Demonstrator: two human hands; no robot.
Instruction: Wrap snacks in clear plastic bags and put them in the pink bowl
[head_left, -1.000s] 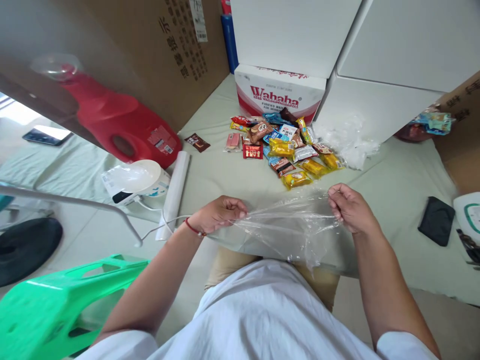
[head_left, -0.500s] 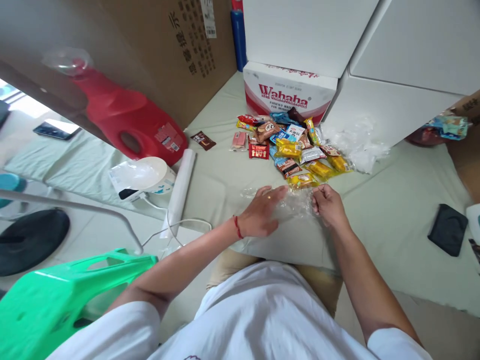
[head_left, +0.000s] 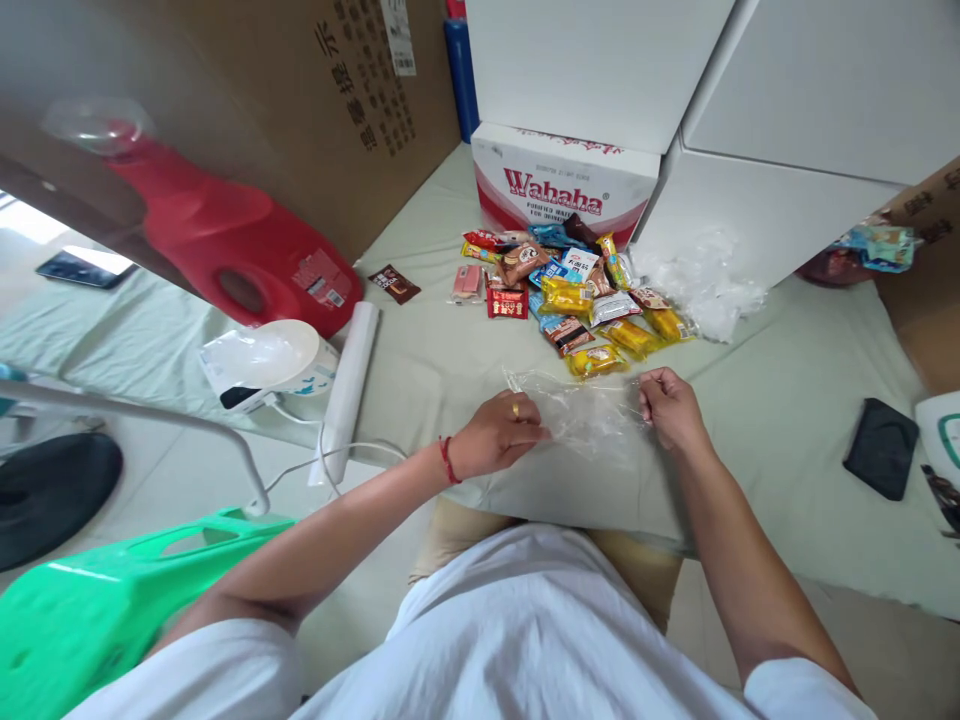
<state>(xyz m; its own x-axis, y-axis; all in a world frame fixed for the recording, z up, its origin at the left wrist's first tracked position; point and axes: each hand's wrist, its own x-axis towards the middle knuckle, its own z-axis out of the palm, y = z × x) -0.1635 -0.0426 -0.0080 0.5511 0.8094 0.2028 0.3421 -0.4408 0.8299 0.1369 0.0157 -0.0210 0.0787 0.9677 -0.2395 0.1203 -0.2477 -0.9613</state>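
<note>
A clear plastic bag (head_left: 589,415) lies crumpled on the pale green cloth (head_left: 780,400) between my hands. My left hand (head_left: 495,435), with a ring and a red wrist cord, pinches the bag's left side with curled fingers. My right hand (head_left: 667,405) is closed on the bag's right edge. Just beyond the bag lies a pile of wrapped snacks (head_left: 577,295), with yellow, red and blue packets.
A Wahaha carton (head_left: 562,190) and white boxes (head_left: 787,110) stand behind the snacks, with loose clear plastic (head_left: 705,275) beside them. A red jug (head_left: 225,240), a white roll (head_left: 349,385), a white device with cable (head_left: 262,365), a green stool (head_left: 127,600) and a black pouch (head_left: 881,445) lie around.
The bag was held stretched wide in the air a second ago. Both hands came together and lowered it onto the cloth; the left hand went from flat to pinching.
</note>
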